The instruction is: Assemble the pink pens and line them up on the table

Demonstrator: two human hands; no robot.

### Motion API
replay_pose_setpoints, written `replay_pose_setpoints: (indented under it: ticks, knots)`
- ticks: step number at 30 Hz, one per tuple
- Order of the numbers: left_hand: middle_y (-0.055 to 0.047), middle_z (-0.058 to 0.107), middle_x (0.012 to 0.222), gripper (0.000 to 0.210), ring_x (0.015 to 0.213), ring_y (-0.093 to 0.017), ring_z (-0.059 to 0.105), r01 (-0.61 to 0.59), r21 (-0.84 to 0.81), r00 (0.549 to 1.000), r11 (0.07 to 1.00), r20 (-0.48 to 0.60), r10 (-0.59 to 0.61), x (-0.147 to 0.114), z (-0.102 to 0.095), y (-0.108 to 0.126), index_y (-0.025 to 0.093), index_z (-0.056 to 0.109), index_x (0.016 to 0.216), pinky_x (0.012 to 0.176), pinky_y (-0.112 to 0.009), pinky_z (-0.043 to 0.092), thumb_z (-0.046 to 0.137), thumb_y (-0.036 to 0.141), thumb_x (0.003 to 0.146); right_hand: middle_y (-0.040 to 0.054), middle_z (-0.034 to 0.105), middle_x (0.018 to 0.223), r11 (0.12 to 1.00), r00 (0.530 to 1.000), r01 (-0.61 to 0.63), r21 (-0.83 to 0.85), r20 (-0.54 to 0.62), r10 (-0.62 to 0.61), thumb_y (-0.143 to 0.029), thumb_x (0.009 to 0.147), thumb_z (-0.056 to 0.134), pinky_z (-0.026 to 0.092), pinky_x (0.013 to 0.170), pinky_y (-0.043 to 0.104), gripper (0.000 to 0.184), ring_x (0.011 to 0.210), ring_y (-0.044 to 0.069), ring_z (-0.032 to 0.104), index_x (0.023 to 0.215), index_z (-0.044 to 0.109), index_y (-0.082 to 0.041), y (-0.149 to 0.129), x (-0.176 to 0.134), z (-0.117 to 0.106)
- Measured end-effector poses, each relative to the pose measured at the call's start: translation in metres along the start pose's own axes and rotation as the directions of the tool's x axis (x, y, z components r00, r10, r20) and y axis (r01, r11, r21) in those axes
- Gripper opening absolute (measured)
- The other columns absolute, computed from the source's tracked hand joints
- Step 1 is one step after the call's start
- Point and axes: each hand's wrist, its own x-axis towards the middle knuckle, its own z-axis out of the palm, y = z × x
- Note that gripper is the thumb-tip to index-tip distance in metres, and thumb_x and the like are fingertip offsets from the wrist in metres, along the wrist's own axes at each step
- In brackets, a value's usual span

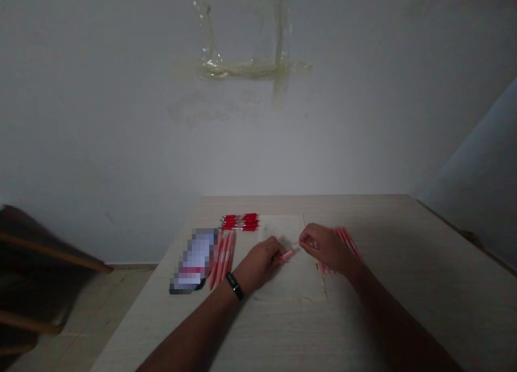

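My left hand (pixel 264 260) is closed around a short pink pen barrel (pixel 287 254), whose end points right. Facing it, my right hand (pixel 325 246) pinches a thin, pale stick (pixel 297 243), with its tip near the barrel; it looks like a pen refill, though it is too small to be sure. Both hands are over a whitish sheet (pixel 291 286) with rough edges. Pink pens (pixel 348 240) lie beyond my right hand, and several pink pieces (pixel 325 267) are partly hidden under it.
Red pens (pixel 240 222) lie in a stack at the sheet's upper left. More pink pens (pixel 223 256) lie beside a blurred phone (pixel 196 259) on the left. The pale wooden table (pixel 266 337) meets a wall with tape on it (pixel 242 70). A dark chair (pixel 44 275) stands at far left.
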Motion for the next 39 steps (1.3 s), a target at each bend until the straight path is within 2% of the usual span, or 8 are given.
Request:
replay_pose_setpoints:
  ticks: [3, 14, 19, 23, 27, 33, 36, 39]
  knots:
    - [-0.002, 0.063, 0.088, 0.008, 0.077, -0.015, 0.055, 0.055, -0.006, 0.998, 0.998, -0.029, -0.055, 0.0, 0.0, 0.0, 0.019, 0.06, 0.095, 0.069, -0.024, 0.04, 0.058, 0.022, 0.088, 0.0015, 0.061, 0.082, 0.999, 1.0, 0.028, 0.017, -0.014, -0.027, -0.015, 0.089, 0.059, 0.043, 0.071, 0.026, 0.005, 0.078, 0.015, 0.057, 0.085, 0.06, -0.019, 0.0, 0.0, 0.0]
    - [-0.003, 0.064, 0.084, 0.009, 0.075, -0.015, 0.055, 0.031, -0.014, 1.0, 0.999, -0.003, -0.031, 0.0, -0.004, 0.005, 0.019, 0.061, 0.094, 0.067, -0.023, 0.039, 0.054, 0.023, 0.089, 0.002, 0.063, 0.085, 0.997, 0.998, 0.066, 0.05, 0.002, -0.066, -0.015, 0.088, 0.061, 0.044, 0.075, 0.028, 0.006, 0.082, 0.016, 0.059, 0.085, 0.061, -0.02, -0.01, 0.0, 0.006]
    - [-0.004, 0.065, 0.086, 0.014, 0.077, -0.016, 0.056, 0.023, -0.05, 0.999, 0.998, -0.04, -0.025, -0.001, -0.005, 0.008, 0.019, 0.063, 0.096, 0.069, -0.024, 0.041, 0.052, 0.028, 0.092, 0.0032, 0.067, 0.094, 0.985, 0.998, 0.057, 0.164, 0.019, -0.061, -0.012, 0.09, 0.056, 0.046, 0.08, 0.028, 0.015, 0.088, 0.016, 0.061, 0.099, 0.064, -0.021, -0.018, -0.001, 0.013]
    - [-0.002, 0.065, 0.085, 0.018, 0.074, -0.014, 0.057, 0.02, -0.15, 0.995, 0.989, -0.091, -0.034, -0.001, -0.01, 0.012, 0.018, 0.061, 0.098, 0.068, -0.024, 0.04, 0.054, 0.033, 0.094, 0.0038, 0.068, 0.096, 0.988, 0.999, -0.002, 0.156, -0.034, 0.008, -0.013, 0.09, 0.055, 0.046, 0.08, 0.028, 0.016, 0.089, 0.016, 0.061, 0.101, 0.064, -0.021, -0.013, -0.001, 0.01]
    - [-0.002, 0.067, 0.083, 0.022, 0.071, -0.013, 0.057, 0.02, -0.258, 0.994, 0.966, -0.101, -0.047, 0.0, -0.014, 0.014, 0.017, 0.059, 0.099, 0.064, -0.023, 0.039, 0.052, 0.037, 0.096, 0.0042, 0.067, 0.092, 0.998, 1.0, 0.01, 0.062, -0.03, -0.009, -0.014, 0.091, 0.054, 0.045, 0.08, 0.03, 0.014, 0.088, 0.017, 0.061, 0.097, 0.064, -0.02, -0.007, -0.001, 0.009]
    - [-0.003, 0.067, 0.087, 0.022, 0.075, -0.014, 0.059, -0.025, -0.124, 1.0, 0.992, -0.017, 0.023, -0.001, -0.01, 0.01, 0.019, 0.066, 0.105, 0.068, -0.024, 0.042, 0.052, 0.032, 0.095, 0.0035, 0.066, 0.088, 0.999, 1.0, 0.022, -0.027, 0.006, -0.022, -0.014, 0.091, 0.055, 0.044, 0.078, 0.03, 0.01, 0.086, 0.018, 0.06, 0.091, 0.064, -0.02, -0.005, 0.0, 0.01]
    - [-0.006, 0.067, 0.1, 0.027, 0.082, -0.016, 0.061, -0.095, -0.019, 0.993, 0.995, 0.068, 0.096, -0.002, -0.004, 0.007, 0.023, 0.067, 0.115, 0.075, -0.026, 0.046, 0.052, 0.032, 0.095, 0.0033, 0.065, 0.086, 0.999, 1.0, 0.002, -0.047, 0.015, -0.001, -0.015, 0.091, 0.056, 0.044, 0.076, 0.03, 0.01, 0.083, 0.017, 0.059, 0.088, 0.064, -0.019, -0.005, 0.001, 0.01]
    - [-0.007, 0.066, 0.114, 0.025, 0.096, -0.018, 0.062, -0.158, -0.001, 0.981, 0.987, 0.115, 0.157, -0.003, -0.001, 0.006, 0.025, 0.07, 0.109, 0.086, -0.028, 0.047, 0.05, 0.032, 0.096, 0.0029, 0.065, 0.084, 0.998, 0.999, -0.009, -0.063, 0.043, 0.012, -0.014, 0.09, 0.056, 0.044, 0.077, 0.03, 0.01, 0.081, 0.017, 0.059, 0.087, 0.064, -0.02, -0.006, 0.001, 0.011]
